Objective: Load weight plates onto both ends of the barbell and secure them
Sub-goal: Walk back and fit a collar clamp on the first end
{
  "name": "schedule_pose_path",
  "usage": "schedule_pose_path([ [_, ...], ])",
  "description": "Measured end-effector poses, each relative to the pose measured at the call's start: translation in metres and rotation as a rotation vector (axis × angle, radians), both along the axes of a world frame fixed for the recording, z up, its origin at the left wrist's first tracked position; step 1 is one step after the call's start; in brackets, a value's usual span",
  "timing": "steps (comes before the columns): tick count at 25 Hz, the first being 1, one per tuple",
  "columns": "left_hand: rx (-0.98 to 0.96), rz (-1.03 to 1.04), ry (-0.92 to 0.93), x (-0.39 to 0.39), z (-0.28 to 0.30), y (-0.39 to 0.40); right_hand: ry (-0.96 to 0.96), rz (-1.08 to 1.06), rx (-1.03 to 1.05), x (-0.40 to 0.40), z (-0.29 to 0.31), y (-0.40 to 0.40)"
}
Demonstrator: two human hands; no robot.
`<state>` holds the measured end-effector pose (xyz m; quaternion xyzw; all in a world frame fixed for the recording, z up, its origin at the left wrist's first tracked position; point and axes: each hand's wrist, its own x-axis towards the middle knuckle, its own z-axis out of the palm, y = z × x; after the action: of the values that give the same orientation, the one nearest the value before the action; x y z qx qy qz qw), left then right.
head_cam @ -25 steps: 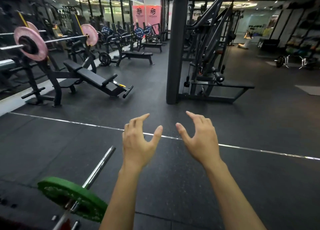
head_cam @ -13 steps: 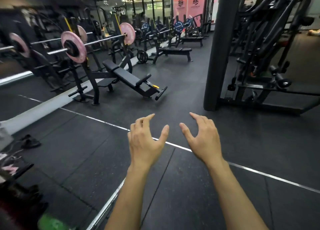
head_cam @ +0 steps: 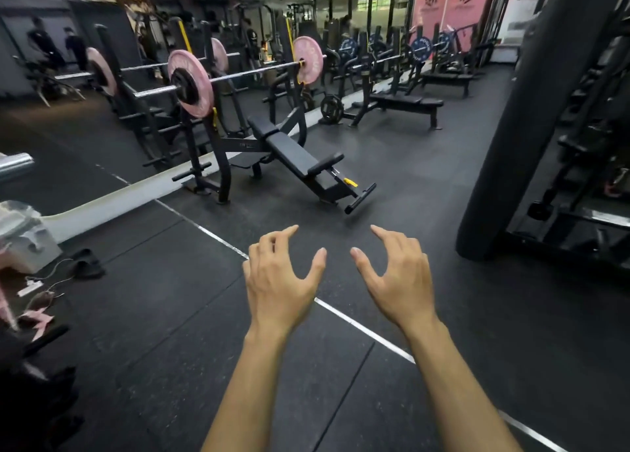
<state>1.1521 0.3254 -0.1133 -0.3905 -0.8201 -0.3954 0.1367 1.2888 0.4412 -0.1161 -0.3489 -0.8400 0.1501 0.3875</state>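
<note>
1. The barbell being loaded shows only as a short length of bare steel sleeve point(head_cam: 15, 166) poking in at the left edge, well apart from both hands; none of its weight plates is in view.
2. The left hand point(head_cam: 278, 282) is raised over the floor, palm down, fingers curled and spread from the thumb, holding nothing.
3. The right hand point(head_cam: 399, 281) mirrors it just beside, equally spread and empty; the two thumbs point toward each other with a gap between them.
4. Both bare forearms reach up from the bottom edge over the black rubber floor point(head_cam: 170, 315), which a thin pale line point(head_cam: 361, 329) crosses diagonally beneath the hands.
5. Ahead stands a decline bench point(head_cam: 300, 160) in a black rack, carrying a racked barbell point(head_cam: 252, 73) with a pink plate point(head_cam: 190, 83) on the near end and another pink plate point(head_cam: 308, 59) on the far end.
6. Further right are a flat bench point(head_cam: 405, 102) and a black plate point(head_cam: 331, 108) leaning by its frame.
7. A thick black column point(head_cam: 511, 127) rises at the right, with a dark machine frame point(head_cam: 586, 165) behind it.
8. At the left edge lie a pale box-like object point(head_cam: 24, 243), dark slippers point(head_cam: 87, 264) and some cables point(head_cam: 44, 288), too blurred to name more closely.
9. A mirror wall point(head_cam: 68, 76) runs along the left.
</note>
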Motion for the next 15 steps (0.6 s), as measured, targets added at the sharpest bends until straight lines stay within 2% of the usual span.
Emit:
schedule_pose_path([
  [3,0.008,0.003,-0.037,-0.058,0.009,0.073,-0.028,-0.021,0.007,-0.056,0.022,0.075],
  [6,0.036,0.023,-0.023,-0.113,0.017,0.133,0.042,-0.029,0.04,-0.105,0.037,0.136],
  [10,-0.001,0.07,-0.002,-0.173,0.01,0.199,0.044,-0.006,0.004,-0.164,0.021,0.204],
  [15,-0.044,0.195,-0.013,-0.255,-0.014,0.272,0.06,0.134,-0.043,-0.264,-0.002,0.296],
])
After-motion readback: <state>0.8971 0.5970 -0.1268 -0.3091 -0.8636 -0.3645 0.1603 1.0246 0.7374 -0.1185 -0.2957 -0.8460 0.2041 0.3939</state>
